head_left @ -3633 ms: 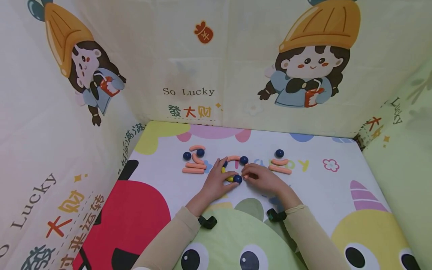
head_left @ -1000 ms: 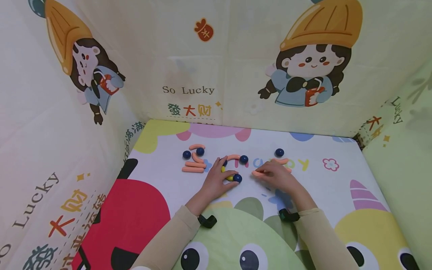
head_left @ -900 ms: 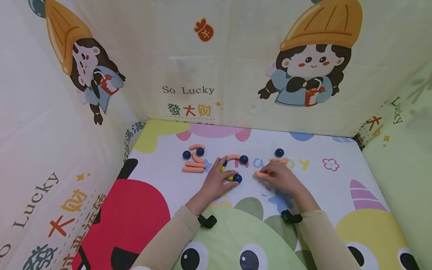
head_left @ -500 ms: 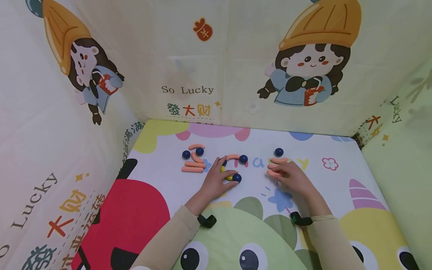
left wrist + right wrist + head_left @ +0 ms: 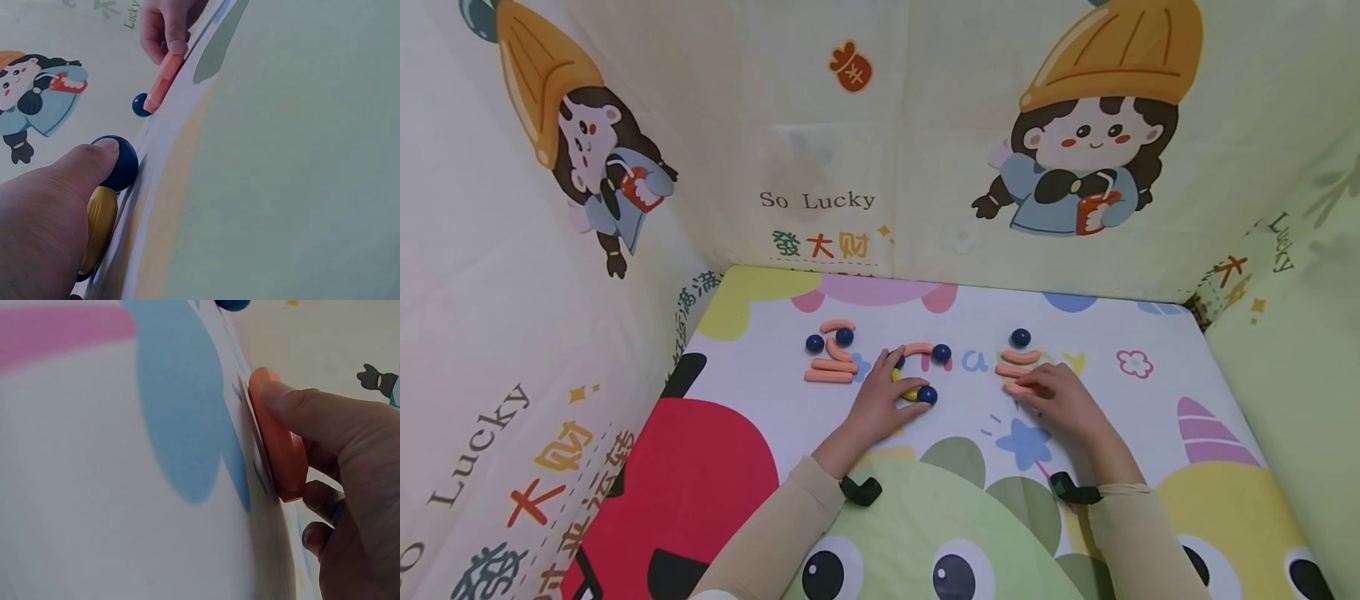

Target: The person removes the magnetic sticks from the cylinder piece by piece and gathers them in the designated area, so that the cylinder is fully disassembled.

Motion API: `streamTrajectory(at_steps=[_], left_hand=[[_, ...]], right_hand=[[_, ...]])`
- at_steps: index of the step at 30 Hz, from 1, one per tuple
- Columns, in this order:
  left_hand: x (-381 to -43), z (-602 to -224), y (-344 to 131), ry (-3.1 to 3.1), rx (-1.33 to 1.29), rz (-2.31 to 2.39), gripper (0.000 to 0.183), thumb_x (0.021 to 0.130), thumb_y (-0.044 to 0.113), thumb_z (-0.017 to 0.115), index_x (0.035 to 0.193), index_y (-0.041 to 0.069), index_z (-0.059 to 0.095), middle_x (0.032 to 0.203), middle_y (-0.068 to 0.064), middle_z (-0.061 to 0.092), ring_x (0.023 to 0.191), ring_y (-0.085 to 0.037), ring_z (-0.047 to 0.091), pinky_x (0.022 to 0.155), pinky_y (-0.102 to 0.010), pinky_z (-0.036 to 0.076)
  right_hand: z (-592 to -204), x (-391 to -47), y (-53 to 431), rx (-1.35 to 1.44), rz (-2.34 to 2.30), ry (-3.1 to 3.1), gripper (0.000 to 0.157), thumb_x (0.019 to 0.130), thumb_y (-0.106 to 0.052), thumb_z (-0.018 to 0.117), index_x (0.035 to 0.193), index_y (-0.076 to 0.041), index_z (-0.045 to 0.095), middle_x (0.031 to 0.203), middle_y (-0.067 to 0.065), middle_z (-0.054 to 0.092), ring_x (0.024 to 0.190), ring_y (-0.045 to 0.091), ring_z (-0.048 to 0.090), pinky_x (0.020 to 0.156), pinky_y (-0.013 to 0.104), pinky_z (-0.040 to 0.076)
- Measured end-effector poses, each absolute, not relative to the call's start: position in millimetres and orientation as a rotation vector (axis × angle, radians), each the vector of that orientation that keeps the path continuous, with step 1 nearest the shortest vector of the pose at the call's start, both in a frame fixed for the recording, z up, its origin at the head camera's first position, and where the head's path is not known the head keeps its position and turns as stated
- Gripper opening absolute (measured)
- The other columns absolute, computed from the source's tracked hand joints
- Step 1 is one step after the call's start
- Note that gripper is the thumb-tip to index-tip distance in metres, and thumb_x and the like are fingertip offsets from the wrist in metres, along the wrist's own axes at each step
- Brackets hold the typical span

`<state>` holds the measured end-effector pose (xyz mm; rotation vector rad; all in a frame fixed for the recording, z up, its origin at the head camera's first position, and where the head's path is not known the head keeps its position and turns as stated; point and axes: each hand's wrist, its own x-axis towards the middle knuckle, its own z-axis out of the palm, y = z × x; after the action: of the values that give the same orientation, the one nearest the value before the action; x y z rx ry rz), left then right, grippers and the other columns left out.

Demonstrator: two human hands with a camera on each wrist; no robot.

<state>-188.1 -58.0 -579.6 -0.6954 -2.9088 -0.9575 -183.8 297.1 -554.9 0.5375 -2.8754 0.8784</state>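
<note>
My left hand (image 5: pixel 874 402) grips a yellow curved magnetic stick (image 5: pixel 101 219) with dark blue balls at its ends. Its thumb lies on the near blue ball (image 5: pixel 927 395), its index finger at the far one. A curved pink-orange stick (image 5: pixel 918 348) extends from there to another blue ball (image 5: pixel 941 354). To the right, my right hand (image 5: pixel 1066 398) pinches a straight pink-orange magnetic stick (image 5: pixel 278 440) between thumb and fingers, low over the tabletop. Just beyond it lie another straight stick (image 5: pixel 1011 370), a curved stick (image 5: pixel 1021 357) and a blue ball (image 5: pixel 1020 337).
At the back left is a group of pink-orange sticks (image 5: pixel 828 377) with two blue balls (image 5: pixel 815 343) among them. The table is covered with a cartoon-printed cloth (image 5: pixel 1150 417). Printed fabric walls (image 5: pixel 925 250) enclose its back and sides.
My right hand has moved right, away from the left hand, carrying the pink-orange stick from beside the near blue ball to the right-hand sticks. The left hand stays in place.
</note>
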Motion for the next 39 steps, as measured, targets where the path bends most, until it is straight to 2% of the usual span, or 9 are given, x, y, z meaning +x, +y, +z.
streamTrajectory(at_steps=[9,18,20,23,25,27,32,35,39], left_hand=[[-188,-582,-58,-2.9,-0.7,-0.95,0.039,0.088,0.06,0.064,0.123,0.044,0.066,0.166,0.005,0.014,0.154,-0.035,0.01,0.113,-0.062,0.031],[-188,-580,-59,-2.902,-0.697,-0.964,0.039,0.088,0.06,0.065,0.123,0.044,0.066,0.166,0.005,0.014,0.154,-0.036,0.01,0.113,-0.063,0.031],[-188,-580,-59,-2.901,-0.698,-0.961,0.038,0.088,0.059,0.064,0.123,0.044,0.066,0.166,0.005,0.014,0.154,-0.035,0.009,0.113,-0.062,0.032],[-188,-580,-59,-2.896,-0.701,-0.959,0.038,0.088,0.06,0.064,0.123,0.044,0.066,0.166,0.005,0.014,0.154,-0.035,0.01,0.113,-0.062,0.032],[-188,-581,-59,-2.895,-0.705,-0.955,0.039,0.088,0.06,0.064,0.123,0.044,0.066,0.166,0.005,0.014,0.154,-0.036,0.01,0.112,-0.062,0.032],[-188,-581,-59,-2.898,-0.703,-0.958,0.039,0.088,0.061,0.064,0.124,0.045,0.066,0.166,0.005,0.014,0.154,-0.035,0.01,0.113,-0.062,0.032],[-188,-581,-59,-2.92,-0.693,-0.946,0.04,0.088,0.062,0.063,0.124,0.046,0.065,0.167,0.007,0.012,0.154,-0.034,0.008,0.113,-0.062,0.032],[-188,-581,-60,-2.93,-0.691,-0.937,0.041,0.088,0.063,0.062,0.125,0.046,0.064,0.167,0.007,0.011,0.154,-0.034,0.008,0.113,-0.062,0.032],[-188,-579,-60,-2.941,-0.688,-0.916,0.041,0.088,0.063,0.062,0.125,0.046,0.064,0.167,0.007,0.011,0.154,-0.034,0.008,0.112,-0.062,0.033]], right_hand=[[-558,-182,299,0.413,0.879,-2.933,0.033,0.087,-0.031,0.076,0.112,-0.009,0.072,0.108,0.01,0.064,0.103,0.029,0.054,0.089,0.047,0.042],[-549,-181,293,0.352,0.919,-2.945,0.042,0.089,-0.039,0.073,0.121,-0.012,0.069,0.118,0.011,0.059,0.105,0.027,0.054,0.09,0.048,0.045],[-546,-182,289,0.361,0.957,-2.923,0.041,0.088,-0.039,0.074,0.121,-0.014,0.069,0.122,0.009,0.058,0.108,0.025,0.054,0.093,0.045,0.045],[-540,-185,280,0.414,1.015,-2.889,0.034,0.089,-0.031,0.074,0.118,-0.015,0.07,0.122,0.005,0.059,0.11,0.022,0.056,0.095,0.03,0.047],[-537,-189,272,0.457,1.039,-2.867,0.029,0.09,-0.026,0.074,0.116,-0.013,0.07,0.119,0.002,0.06,0.108,0.019,0.059,0.092,0.019,0.046],[-536,-193,262,0.5,1.043,-2.852,0.027,0.092,-0.025,0.072,0.115,-0.012,0.07,0.112,0.001,0.061,0.1,0.017,0.06,0.086,0.015,0.045],[-534,-205,235,0.528,1.029,-2.901,0.036,0.094,-0.036,0.068,0.123,-0.015,0.065,0.106,0.003,0.061,0.084,0.016,0.052,0.074,0.029,0.045],[-533,-212,221,0.53,1.038,-2.953,0.042,0.094,-0.04,0.066,0.131,-0.019,0.061,0.116,0.003,0.06,0.086,0.016,0.051,0.074,0.032,0.047],[-532,-223,203,0.558,1.096,-2.98,0.043,0.095,-0.032,0.066,0.136,-0.022,0.057,0.127,0.003,0.057,0.09,0.017,0.054,0.078,0.033,0.05]])
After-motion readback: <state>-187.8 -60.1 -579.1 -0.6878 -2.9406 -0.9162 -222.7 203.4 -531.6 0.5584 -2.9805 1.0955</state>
